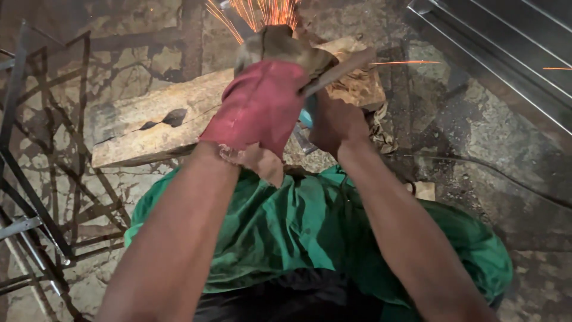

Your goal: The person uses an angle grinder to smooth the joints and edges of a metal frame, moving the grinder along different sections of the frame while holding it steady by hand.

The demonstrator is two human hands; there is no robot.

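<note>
sparks over the wooden block

overhead, the left hand (268, 89), in a worn red glove, has its grip closed on the top of a grinder (305, 119), mostly hidden. the bare right hand (335, 122) grips its teal body from below. orange sparks (256, 13) fly off above the wooden block (155, 128) on the stone floor (476, 149). green cloth (286, 232) covers the lap; a metal frame (36, 203) lies left.

hands: 2 (262, 107) (one gloved) | wooden block: 1 (149, 125) | grinder: 1 (305, 119)
</note>
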